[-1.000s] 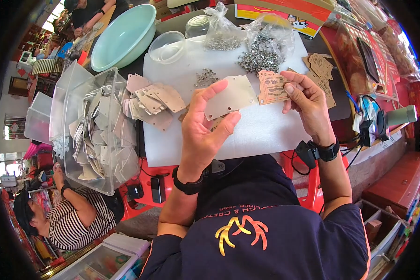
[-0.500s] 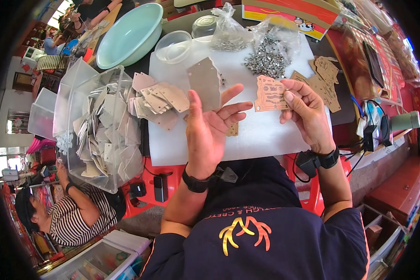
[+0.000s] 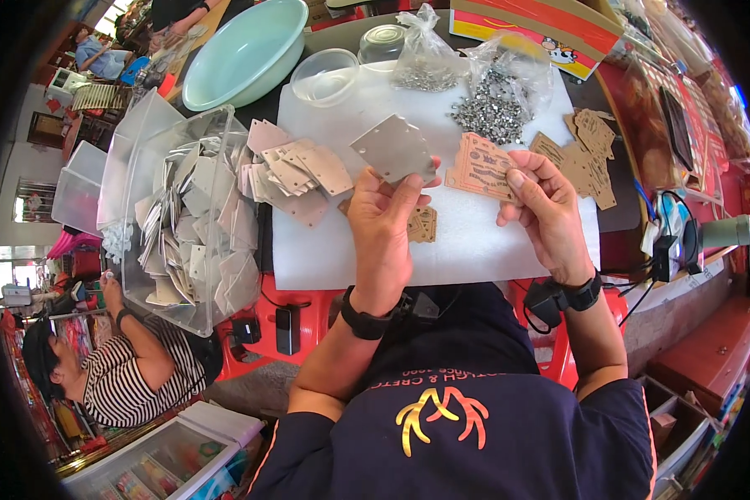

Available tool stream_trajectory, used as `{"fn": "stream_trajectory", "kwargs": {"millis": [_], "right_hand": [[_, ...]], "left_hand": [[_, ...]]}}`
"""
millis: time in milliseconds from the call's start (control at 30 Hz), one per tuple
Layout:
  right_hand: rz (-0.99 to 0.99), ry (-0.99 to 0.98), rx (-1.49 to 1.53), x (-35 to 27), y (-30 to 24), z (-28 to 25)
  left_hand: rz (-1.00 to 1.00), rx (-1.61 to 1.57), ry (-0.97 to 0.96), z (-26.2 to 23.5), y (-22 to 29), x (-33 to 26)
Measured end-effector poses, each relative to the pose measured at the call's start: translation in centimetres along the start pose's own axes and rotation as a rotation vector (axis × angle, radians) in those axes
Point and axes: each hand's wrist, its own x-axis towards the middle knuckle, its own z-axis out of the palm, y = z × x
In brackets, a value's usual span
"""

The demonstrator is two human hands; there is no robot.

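My left hand [image 3: 383, 225] pinches a grey card [image 3: 394, 148] with small holes along its edges, tilted above the white work surface [image 3: 508, 250]. To its right, my right hand [image 3: 550, 200] grips a tan printed card [image 3: 480, 167] with cut-out edges between thumb and fingers. The two cards are apart. Partly behind my left hand, a brown holed card [image 3: 423, 225] lies on the surface. Left of that hand, a loose pile of pale grey cards [image 3: 300, 171] spreads next to a clear plastic bin [image 3: 211, 321] filled with similar cards.
Small shiny metal pieces [image 3: 487, 108] spill from a clear bag, beside another bag [image 3: 425, 62]. Brown printed cards [image 3: 587, 167] lie at the right. A round clear tub [image 3: 325, 79] and pale blue basin [image 3: 246, 58] stand behind. Another person in stripes [image 3: 146, 371] is at the left.
My left hand has gone from spread fingers to a pinch on the grey card, whose face has turned and tilted. The right hand still holds the tan card, which is slightly tilted now.
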Motion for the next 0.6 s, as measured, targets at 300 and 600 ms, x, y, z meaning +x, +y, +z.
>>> {"fn": "stream_trajectory", "kwargs": {"millis": [300,600], "right_hand": [[-0.016,0.091,0.085,0.6,2.1,2.4],[0.006,0.069,-0.041,0.8,3.1,3.2]], "left_hand": [[-0.033,-0.154,-0.081,1.9,-1.6,-1.0],[0.071,0.043,-0.081,2.5,-2.6,-1.9]]}}
